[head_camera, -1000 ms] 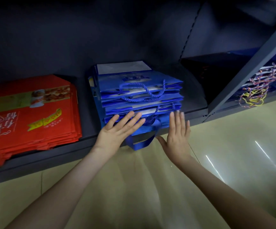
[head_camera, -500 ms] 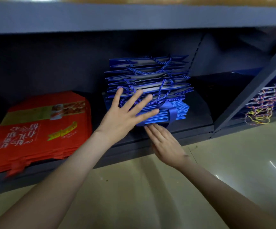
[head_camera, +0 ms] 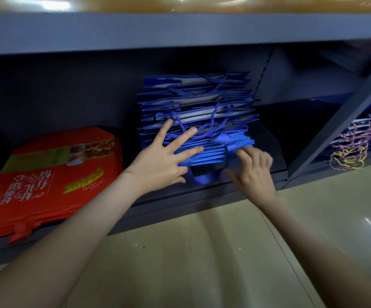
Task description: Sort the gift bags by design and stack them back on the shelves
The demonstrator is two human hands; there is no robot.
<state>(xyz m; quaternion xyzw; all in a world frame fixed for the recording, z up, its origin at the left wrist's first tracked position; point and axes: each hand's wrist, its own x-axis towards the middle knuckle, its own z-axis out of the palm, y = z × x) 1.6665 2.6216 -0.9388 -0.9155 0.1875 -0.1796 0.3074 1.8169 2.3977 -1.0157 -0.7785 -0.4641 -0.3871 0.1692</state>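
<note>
A tall stack of blue gift bags (head_camera: 199,112) with blue rope handles lies on the grey shelf (head_camera: 202,196), its open edges facing me. My left hand (head_camera: 164,158) presses flat against the front of the stack with fingers spread. My right hand (head_camera: 254,167) has curled fingers at the lower right of the stack, pinching a blue ribbon handle (head_camera: 231,147). Another blue ribbon loop (head_camera: 202,177) hangs below the stack between my hands.
A pile of red gift bags (head_camera: 51,176) lies on the same shelf to the left. Behind a slanted grey post (head_camera: 335,127) at right lie bags with multicoloured rope handles (head_camera: 353,143). An upper shelf board (head_camera: 180,30) overhangs. Pale floor lies below.
The view has tilted up so the stack shows from the front. My right hand rose from under the stack and curled its fingers onto a ribbon handle. My left hand stays pressed on the front.
</note>
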